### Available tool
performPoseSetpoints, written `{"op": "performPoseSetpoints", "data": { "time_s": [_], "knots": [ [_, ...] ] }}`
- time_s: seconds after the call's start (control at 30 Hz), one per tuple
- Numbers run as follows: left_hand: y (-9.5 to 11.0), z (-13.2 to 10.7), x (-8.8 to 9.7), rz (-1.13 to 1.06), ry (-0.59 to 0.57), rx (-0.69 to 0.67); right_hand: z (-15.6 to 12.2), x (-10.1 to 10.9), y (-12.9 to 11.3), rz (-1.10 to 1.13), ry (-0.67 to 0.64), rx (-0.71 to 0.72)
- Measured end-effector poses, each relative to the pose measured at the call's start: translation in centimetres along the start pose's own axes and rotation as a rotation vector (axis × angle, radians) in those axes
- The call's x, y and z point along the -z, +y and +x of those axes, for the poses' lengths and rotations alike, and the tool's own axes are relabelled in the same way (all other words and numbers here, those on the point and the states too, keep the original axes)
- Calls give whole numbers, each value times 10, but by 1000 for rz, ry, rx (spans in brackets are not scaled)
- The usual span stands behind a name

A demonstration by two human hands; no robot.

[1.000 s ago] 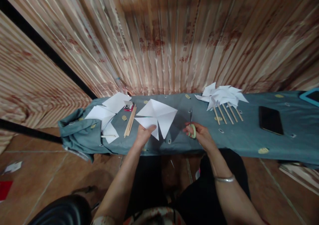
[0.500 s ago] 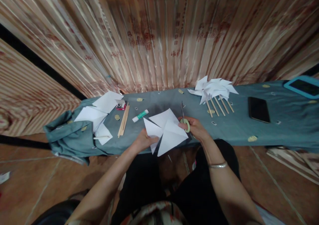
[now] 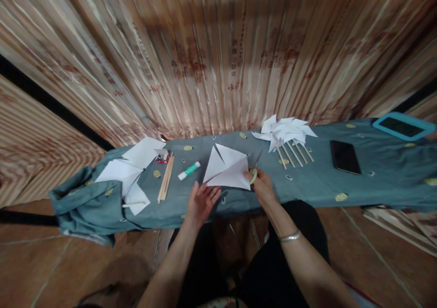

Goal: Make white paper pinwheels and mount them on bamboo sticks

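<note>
A white paper square with diagonal cuts [image 3: 227,169] stands tilted above the blue-grey cloth [image 3: 307,185] in the middle. My right hand [image 3: 261,185] is closed on green-handled scissors [image 3: 254,171] at the paper's right corner, blades pointing up and away. My left hand [image 3: 201,201] is open with fingers spread, palm up, just below the paper's lower left edge and apart from it.
A glue stick [image 3: 189,170], a bundle of wooden sticks [image 3: 165,178] and loose white sheets [image 3: 131,171] lie to the left. Finished paper pinwheels on sticks [image 3: 287,133] lie to the right, then a black phone [image 3: 344,157] and a blue-framed tablet [image 3: 403,126]. A striped curtain hangs behind.
My left hand has let go of the paper and opened below it. The paper has swung up and back, now at the scissors in my right hand.
</note>
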State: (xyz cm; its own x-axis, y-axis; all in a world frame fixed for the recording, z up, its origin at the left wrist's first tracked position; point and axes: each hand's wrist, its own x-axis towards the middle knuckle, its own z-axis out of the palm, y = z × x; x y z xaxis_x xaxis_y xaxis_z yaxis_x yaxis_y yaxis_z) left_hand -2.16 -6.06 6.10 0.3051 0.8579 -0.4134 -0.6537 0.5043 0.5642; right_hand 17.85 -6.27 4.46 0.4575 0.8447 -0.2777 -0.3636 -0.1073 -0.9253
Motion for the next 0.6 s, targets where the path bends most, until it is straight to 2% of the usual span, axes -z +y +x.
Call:
{"op": "performPoseSetpoints", "data": {
  "time_s": [0.1,0.23,0.4,0.6],
  "knots": [
    [-18,7,-9,27,3,1,-1,-5,4,-22,12,11],
    [-30,16,-20,196,70,-86,-4,-13,10,-144,-86,52],
    [-32,23,-17,192,96,-180,-5,-23,18,-228,-212,55],
    [-36,24,-13,145,87,-201,-13,-22,17,-226,-247,5]
  ]
}}
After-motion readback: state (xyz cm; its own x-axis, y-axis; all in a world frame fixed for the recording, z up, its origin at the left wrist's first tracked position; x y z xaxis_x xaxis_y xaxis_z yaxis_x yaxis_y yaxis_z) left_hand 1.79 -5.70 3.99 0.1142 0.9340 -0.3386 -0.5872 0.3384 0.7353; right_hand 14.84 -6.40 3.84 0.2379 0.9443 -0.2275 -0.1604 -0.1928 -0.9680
